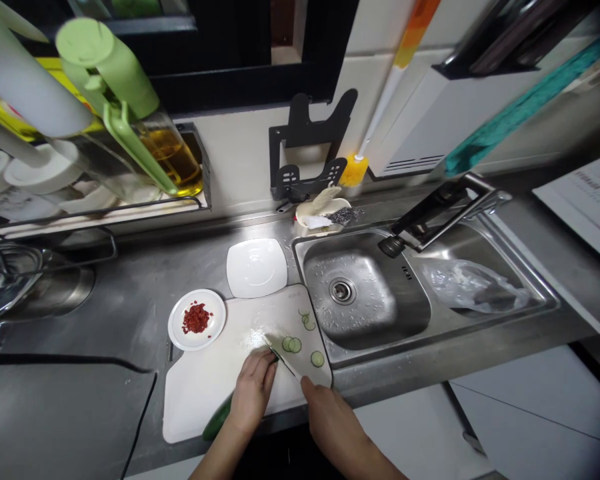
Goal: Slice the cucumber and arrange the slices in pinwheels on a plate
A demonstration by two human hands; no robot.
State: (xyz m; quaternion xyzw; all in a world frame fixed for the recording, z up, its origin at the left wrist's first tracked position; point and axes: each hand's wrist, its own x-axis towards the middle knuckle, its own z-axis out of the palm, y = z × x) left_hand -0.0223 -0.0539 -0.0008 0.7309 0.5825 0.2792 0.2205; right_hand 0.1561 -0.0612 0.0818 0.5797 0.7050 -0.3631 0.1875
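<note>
My left hand (253, 388) is closed round a dark green cucumber (217, 421), whose far end pokes out under my wrist. My right hand (333, 417) grips a knife (289, 365); its handle is hidden in my fist, and the blade lies against the cut end of the cucumber beside my left fingertips. Both are over a white cutting board (200, 390). Several thin cucumber slices (317, 359) lie flat on the board right of the blade, with thin curved slivers (307, 320) farther back.
A white plate (215, 333) with chopped red pieces sits at the board's back left corner. Behind the board stands a square white dish (257, 267). To the right are a steel sink (365, 313), a black faucet (410, 227) and a plastic bag (470, 287). An oil bottle (173, 157) stands upper left.
</note>
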